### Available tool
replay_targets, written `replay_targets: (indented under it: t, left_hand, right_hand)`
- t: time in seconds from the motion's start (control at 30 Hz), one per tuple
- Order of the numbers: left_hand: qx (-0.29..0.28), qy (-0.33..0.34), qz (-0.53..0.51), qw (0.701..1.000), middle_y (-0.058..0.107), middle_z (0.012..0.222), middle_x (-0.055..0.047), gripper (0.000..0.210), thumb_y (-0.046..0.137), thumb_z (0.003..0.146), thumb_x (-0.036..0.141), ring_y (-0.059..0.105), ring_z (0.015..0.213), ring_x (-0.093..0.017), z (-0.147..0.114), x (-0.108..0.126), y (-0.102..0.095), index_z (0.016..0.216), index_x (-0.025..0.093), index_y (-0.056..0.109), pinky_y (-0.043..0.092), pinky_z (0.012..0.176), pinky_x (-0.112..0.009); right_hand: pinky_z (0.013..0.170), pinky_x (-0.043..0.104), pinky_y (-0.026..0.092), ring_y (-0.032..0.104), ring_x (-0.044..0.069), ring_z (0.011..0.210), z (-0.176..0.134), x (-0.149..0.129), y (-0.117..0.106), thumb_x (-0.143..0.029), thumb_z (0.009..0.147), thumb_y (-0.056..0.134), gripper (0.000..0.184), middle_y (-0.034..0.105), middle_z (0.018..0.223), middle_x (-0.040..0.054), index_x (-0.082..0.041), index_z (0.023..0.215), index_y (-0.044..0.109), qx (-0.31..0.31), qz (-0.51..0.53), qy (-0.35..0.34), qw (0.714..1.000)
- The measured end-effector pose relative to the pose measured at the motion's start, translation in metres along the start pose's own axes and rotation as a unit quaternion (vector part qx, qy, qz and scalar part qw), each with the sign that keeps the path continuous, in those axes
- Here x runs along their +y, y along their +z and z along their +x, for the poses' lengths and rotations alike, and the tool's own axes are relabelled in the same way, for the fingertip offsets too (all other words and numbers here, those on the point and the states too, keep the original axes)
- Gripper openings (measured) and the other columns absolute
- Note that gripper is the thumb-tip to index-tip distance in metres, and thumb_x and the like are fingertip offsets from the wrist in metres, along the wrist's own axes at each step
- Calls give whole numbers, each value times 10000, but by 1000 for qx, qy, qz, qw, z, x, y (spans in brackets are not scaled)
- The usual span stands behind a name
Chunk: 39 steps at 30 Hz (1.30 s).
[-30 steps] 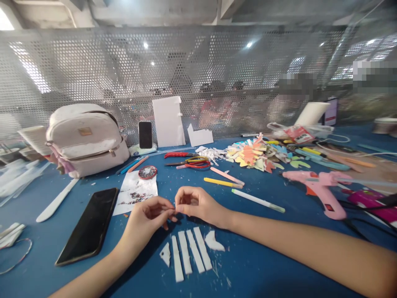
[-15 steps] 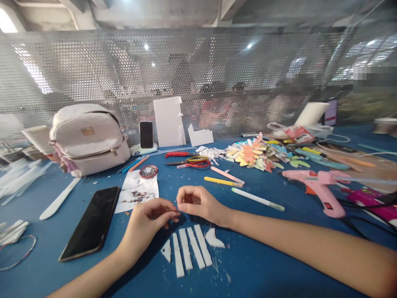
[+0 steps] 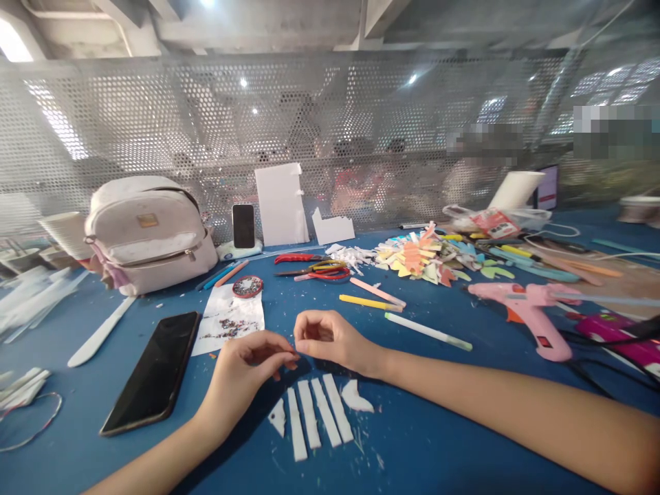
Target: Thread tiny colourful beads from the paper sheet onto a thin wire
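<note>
L hand (image 3: 252, 361): fingers curled, thumb nr index; can't tell if anything's pinched.
R hand (image 3: 333, 342): loosely curled, tips just beside L's; grip also unclear.
White strips (image 3: 308, 414): 4, side by side, just this side of hands, on blue table (image 3: 423, 440).
Triangular pc (image 3: 278, 418): w/ dark dot, left of strips.
Notched pc (image 3: 355, 397): white, right of strips.
Paper sheet (image 3: 252, 309): speckled, just beyond L hand.
Black phone (image 3: 152, 375): left of L hand.
White pen (image 3: 425, 330): beyond R wrist.
Pink glue gun (image 3: 544, 320): well right of R hand.
</note>
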State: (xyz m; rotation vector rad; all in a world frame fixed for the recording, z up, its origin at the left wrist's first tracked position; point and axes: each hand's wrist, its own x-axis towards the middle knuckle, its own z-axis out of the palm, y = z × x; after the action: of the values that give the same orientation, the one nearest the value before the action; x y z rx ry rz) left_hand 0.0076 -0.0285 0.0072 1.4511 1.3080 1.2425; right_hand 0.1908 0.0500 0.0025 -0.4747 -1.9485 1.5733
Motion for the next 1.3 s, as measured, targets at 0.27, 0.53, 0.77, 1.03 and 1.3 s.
replay_targets:
  t: [0.27,0.53,0.77,1.03,1.3]
  left_hand:
    - [-6,-8,7,1000,755,597,0,64,718,735,229,671,518,-140,0,4,-1,685,195,737,524,516,-201]
    - [-11,-11,4,1000,748,597,4,61,724,745,221,666,526,-136,0,3,-1,692,196,740,525,521,-196]
    - [-16,-3,-5,1000,740,586,2,79,721,758,228,658,513,-130,1,3,-1,693,189,739,524,511,-195]
    - [-24,-6,-34,999,724,559,-7,115,719,757,245,663,514,-142,1,0,-1,674,168,695,515,493,-206]
    - [-48,-17,-39,998,684,518,3,201,665,817,299,590,455,-111,0,0,0,675,166,616,479,487,-204]
  right_hand:
    - [594,238,324,417,101,620,0,-1,0,-439,841,684,310,495,703,-23,-152,813,571,-4,6,3,1000]
    - [587,231,321,412,97,620,0,1,0,-417,855,682,289,502,711,-22,-150,828,572,-12,1,0,1000]
    - [562,218,308,402,87,606,0,3,0,-379,867,688,254,491,700,-33,-155,831,576,-10,-5,-16,1000]
    - [568,214,326,425,90,628,0,1,0,-338,856,706,198,524,742,-28,-166,903,620,-24,-13,-23,999]
    - [587,230,321,415,93,635,2,-2,2,-357,852,703,227,523,747,-19,-153,837,603,-9,-7,-11,1000]
